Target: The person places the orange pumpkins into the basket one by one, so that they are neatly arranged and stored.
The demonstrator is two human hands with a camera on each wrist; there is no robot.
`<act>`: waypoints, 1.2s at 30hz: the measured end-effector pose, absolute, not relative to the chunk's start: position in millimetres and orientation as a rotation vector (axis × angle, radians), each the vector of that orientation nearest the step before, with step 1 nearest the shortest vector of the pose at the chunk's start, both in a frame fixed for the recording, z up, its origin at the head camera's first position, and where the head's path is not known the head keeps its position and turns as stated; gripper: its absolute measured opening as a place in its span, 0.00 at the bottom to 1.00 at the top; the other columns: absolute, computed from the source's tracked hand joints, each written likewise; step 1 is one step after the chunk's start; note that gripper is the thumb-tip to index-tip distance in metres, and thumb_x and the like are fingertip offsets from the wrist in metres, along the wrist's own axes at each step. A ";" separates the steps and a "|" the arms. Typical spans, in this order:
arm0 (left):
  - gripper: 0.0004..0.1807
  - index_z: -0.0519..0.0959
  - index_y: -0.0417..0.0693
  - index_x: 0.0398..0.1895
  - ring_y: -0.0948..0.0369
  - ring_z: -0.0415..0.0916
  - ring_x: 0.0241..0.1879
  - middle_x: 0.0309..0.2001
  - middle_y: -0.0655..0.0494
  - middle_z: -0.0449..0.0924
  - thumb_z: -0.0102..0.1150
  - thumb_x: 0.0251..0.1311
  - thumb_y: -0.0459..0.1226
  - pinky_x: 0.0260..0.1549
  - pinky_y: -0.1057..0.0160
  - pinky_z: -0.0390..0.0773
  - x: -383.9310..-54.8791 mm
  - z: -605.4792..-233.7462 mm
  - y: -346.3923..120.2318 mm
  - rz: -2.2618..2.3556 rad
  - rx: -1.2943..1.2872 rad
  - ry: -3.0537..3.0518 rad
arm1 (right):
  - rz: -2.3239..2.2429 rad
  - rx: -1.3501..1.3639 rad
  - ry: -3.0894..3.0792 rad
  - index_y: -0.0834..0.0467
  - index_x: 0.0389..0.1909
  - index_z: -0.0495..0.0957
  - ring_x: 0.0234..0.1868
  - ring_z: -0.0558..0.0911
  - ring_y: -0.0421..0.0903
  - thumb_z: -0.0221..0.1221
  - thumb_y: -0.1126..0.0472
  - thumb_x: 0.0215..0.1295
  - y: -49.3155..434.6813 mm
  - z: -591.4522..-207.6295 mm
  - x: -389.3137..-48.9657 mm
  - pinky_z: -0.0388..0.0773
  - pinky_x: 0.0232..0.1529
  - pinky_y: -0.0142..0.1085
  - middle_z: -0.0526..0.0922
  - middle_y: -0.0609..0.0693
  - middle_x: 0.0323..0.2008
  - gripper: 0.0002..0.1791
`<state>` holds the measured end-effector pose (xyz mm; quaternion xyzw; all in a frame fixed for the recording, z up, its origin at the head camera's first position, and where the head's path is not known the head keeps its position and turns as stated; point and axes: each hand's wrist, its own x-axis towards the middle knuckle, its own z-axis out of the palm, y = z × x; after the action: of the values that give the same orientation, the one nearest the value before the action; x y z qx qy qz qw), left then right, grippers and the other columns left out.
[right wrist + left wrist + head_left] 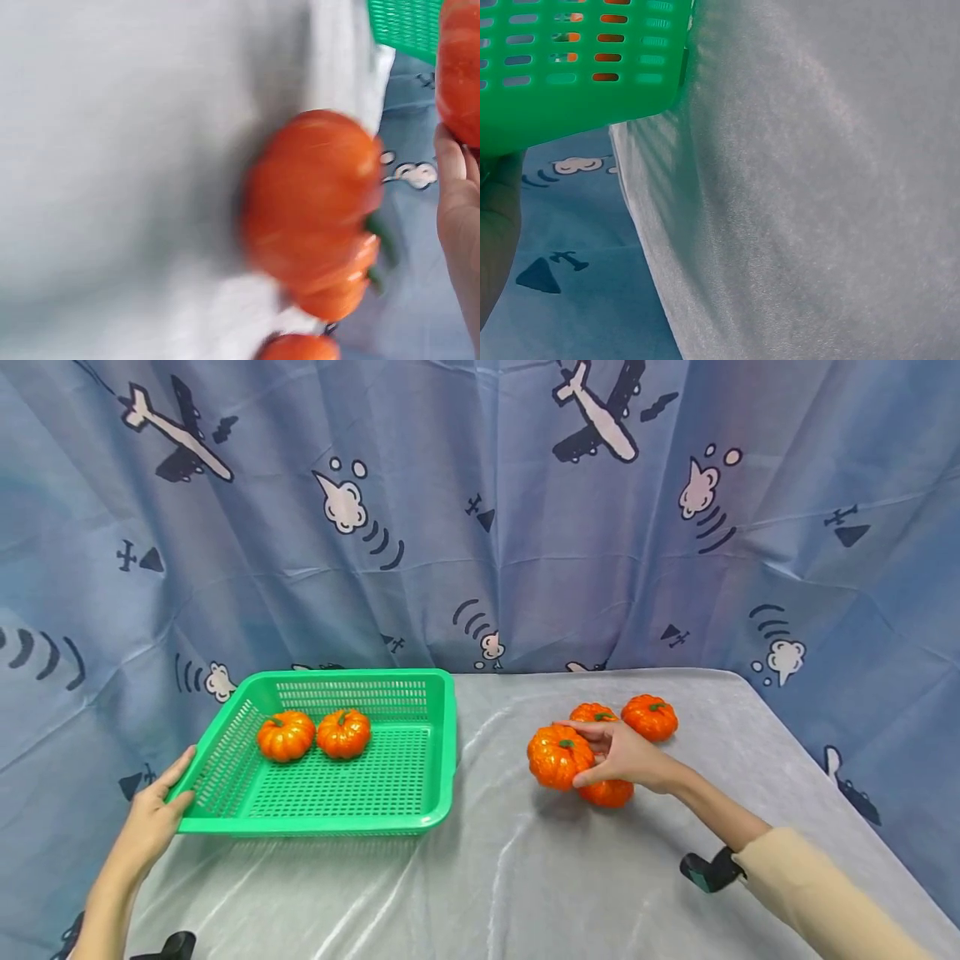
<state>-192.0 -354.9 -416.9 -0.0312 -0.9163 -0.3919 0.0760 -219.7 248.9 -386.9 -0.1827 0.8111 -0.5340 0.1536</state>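
Note:
In the head view my right hand (633, 756) holds a small orange pumpkin (557, 758) between thumb and fingers, raised over the table. Behind it, partly covered by the hand, lie a nearer pumpkin (611, 793) and a farther pumpkin (591, 711); another pumpkin (649, 718) is at the back right. At the left, my left hand (150, 818) grips the rim of a green plastic basket (315, 827), thumb at the edge. Two pumpkins sit side by side inside, a left one (286, 737) and a right one (344, 733). The held pumpkin (459, 71) shows at the right wrist view's edge.
A pale grey cloth (480, 893) covers the table. Right behind the table hangs a blue curtain (420, 602) printed with airplanes. Black devices are worn at both wrists, the right device (712, 868) beside a beige sleeve (817, 885).

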 end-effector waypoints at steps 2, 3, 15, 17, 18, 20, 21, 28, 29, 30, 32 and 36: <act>0.31 0.43 0.42 0.75 0.69 0.65 0.28 0.69 0.24 0.45 0.36 0.72 0.32 0.27 0.70 0.66 -191.8 -417.0 -355.1 -1.167 -0.099 -2.747 | -1.524 -0.521 2.342 0.59 0.70 0.62 0.58 0.76 0.49 0.73 0.61 0.48 236.2 -377.4 -232.9 0.77 0.50 0.38 0.70 0.60 0.64 0.47; 0.31 0.43 0.42 0.75 0.70 0.64 0.30 0.69 0.25 0.45 0.36 0.72 0.32 0.27 0.71 0.65 -191.8 -417.3 -355.2 -1.166 -0.103 -2.747 | -1.522 -0.526 2.347 0.59 0.70 0.63 0.58 0.75 0.50 0.74 0.61 0.47 229.8 -373.0 -239.0 0.77 0.50 0.38 0.70 0.60 0.65 0.47; 0.31 0.44 0.39 0.75 0.69 0.64 0.27 0.70 0.26 0.44 0.37 0.72 0.31 0.26 0.69 0.66 -195.0 -418.6 -357.1 -1.198 -0.130 -2.726 | -1.587 -0.711 2.255 0.57 0.69 0.65 0.54 0.78 0.49 0.73 0.65 0.48 148.8 -338.3 -297.2 0.77 0.49 0.41 0.75 0.55 0.61 0.44; 0.31 0.45 0.39 0.75 0.69 0.64 0.25 0.70 0.25 0.44 0.37 0.72 0.31 0.25 0.68 0.66 -195.6 -418.6 -357.3 -1.205 -0.123 -2.726 | -1.591 -0.735 2.236 0.57 0.69 0.66 0.54 0.78 0.49 0.72 0.66 0.48 135.1 -334.4 -303.5 0.77 0.50 0.41 0.75 0.55 0.61 0.44; 0.31 0.45 0.39 0.75 0.69 0.64 0.25 0.70 0.25 0.45 0.37 0.72 0.30 0.25 0.67 0.67 -195.8 -418.7 -357.1 -1.211 -0.119 -2.725 | -1.591 -0.746 2.230 0.57 0.68 0.66 0.55 0.78 0.49 0.72 0.66 0.48 128.2 -332.7 -306.5 0.77 0.50 0.41 0.75 0.55 0.61 0.44; 0.31 0.45 0.39 0.75 0.70 0.65 0.27 0.70 0.25 0.45 0.38 0.71 0.30 0.25 0.68 0.67 -196.0 -418.7 -356.9 -1.222 -0.114 -2.719 | -1.587 -0.772 2.210 0.57 0.69 0.65 0.55 0.78 0.49 0.72 0.66 0.49 114.5 -329.9 -312.2 0.77 0.50 0.41 0.75 0.55 0.61 0.44; 0.31 0.45 0.40 0.75 0.69 0.65 0.27 0.69 0.25 0.45 0.38 0.71 0.30 0.25 0.68 0.68 -196.0 -418.9 -356.8 -1.230 -0.110 -2.716 | -1.587 -0.786 2.201 0.57 0.69 0.65 0.55 0.78 0.49 0.72 0.67 0.49 107.9 -328.8 -315.0 0.77 0.50 0.40 0.75 0.55 0.61 0.44; 0.31 0.46 0.40 0.75 0.68 0.64 0.32 0.70 0.28 0.46 0.38 0.70 0.29 0.26 0.68 0.67 -195.7 -420.7 -358.4 -1.243 -0.124 -2.684 | -1.533 -0.809 2.226 0.59 0.67 0.67 0.52 0.79 0.48 0.71 0.67 0.50 68.3 -326.7 -328.7 0.77 0.50 0.39 0.79 0.55 0.56 0.41; 0.31 0.47 0.40 0.75 0.68 0.64 0.34 0.71 0.29 0.46 0.38 0.71 0.29 0.27 0.69 0.67 -196.2 -420.8 -358.3 -1.247 -0.134 -2.678 | -1.516 -0.799 2.236 0.59 0.67 0.68 0.51 0.79 0.48 0.71 0.67 0.50 65.0 -327.4 -330.0 0.77 0.50 0.39 0.79 0.55 0.56 0.40; 0.31 0.47 0.40 0.75 0.70 0.64 0.38 0.71 0.30 0.45 0.38 0.71 0.29 0.28 0.70 0.67 -196.8 -420.8 -358.3 -1.250 -0.143 -2.675 | -1.499 -0.792 2.245 0.59 0.66 0.68 0.50 0.80 0.48 0.70 0.67 0.50 62.3 -328.7 -331.5 0.77 0.49 0.39 0.79 0.55 0.56 0.39; 0.31 0.47 0.40 0.75 0.74 0.60 0.42 0.72 0.32 0.45 0.38 0.71 0.30 0.30 0.71 0.66 -197.9 -420.7 -358.5 -1.244 -0.153 -2.674 | -1.460 -0.784 2.271 0.60 0.66 0.69 0.50 0.80 0.48 0.71 0.67 0.50 58.2 -332.7 -334.9 0.77 0.49 0.38 0.80 0.55 0.55 0.39; 0.31 0.47 0.42 0.75 0.69 0.63 0.43 0.72 0.32 0.45 0.38 0.71 0.30 0.31 0.72 0.65 -198.8 -419.4 -359.3 -1.234 -0.134 -2.692 | -1.360 -0.780 2.336 0.62 0.64 0.71 0.48 0.80 0.47 0.72 0.65 0.49 50.6 -344.3 -340.6 0.78 0.47 0.37 0.81 0.55 0.54 0.38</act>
<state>-198.8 -359.3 -419.4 -0.0450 -0.9045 -0.4147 0.0884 -340.6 50.6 -344.3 -0.2734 0.8191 -0.4771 0.1633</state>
